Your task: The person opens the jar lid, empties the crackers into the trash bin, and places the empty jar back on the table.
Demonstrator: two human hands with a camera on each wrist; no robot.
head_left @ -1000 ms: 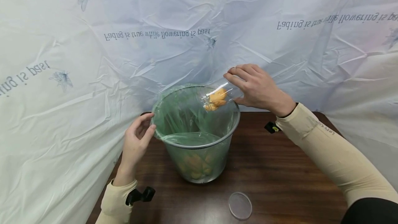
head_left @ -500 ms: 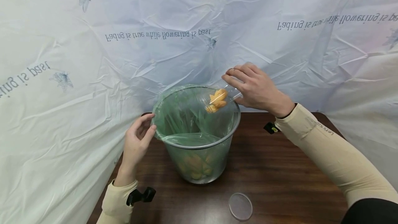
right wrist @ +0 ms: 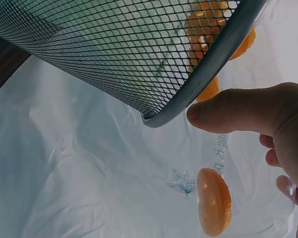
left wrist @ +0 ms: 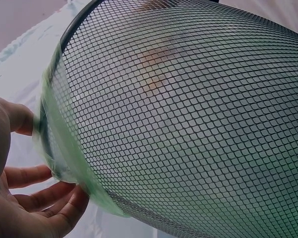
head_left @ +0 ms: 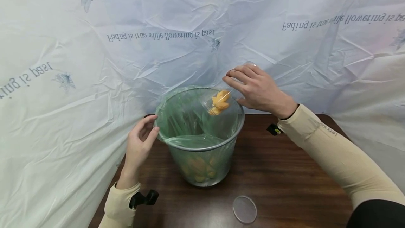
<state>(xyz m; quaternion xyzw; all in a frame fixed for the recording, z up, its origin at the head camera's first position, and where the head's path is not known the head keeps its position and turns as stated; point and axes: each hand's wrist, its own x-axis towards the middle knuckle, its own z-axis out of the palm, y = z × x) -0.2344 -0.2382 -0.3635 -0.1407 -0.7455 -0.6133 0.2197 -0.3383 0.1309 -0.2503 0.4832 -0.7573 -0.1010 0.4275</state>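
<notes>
A silver wire-mesh trash can stands upright, with a green plastic trash bag draped inside and folded over its rim. At the left rim, my left hand pinches the bag's folded edge; thumb and fingertips show there in the left wrist view. My right hand grips a clear plastic jar, tilted mouth down over the opening. Orange citrus pieces, resembling peel, sit near the jar's mouth. One piece shows below the right thumb in the right wrist view. The palm hides the jar's middle.
A clear round lid lies on the dark wooden table in front of the can. Orange pieces show through the mesh at the bottom. A printed white plastic sheet hangs behind and along both sides.
The right hand has shifted slightly left and turned, and the jar's base now shows above its knuckles. Orange pieces stay near the mouth. The left hand holds still.
</notes>
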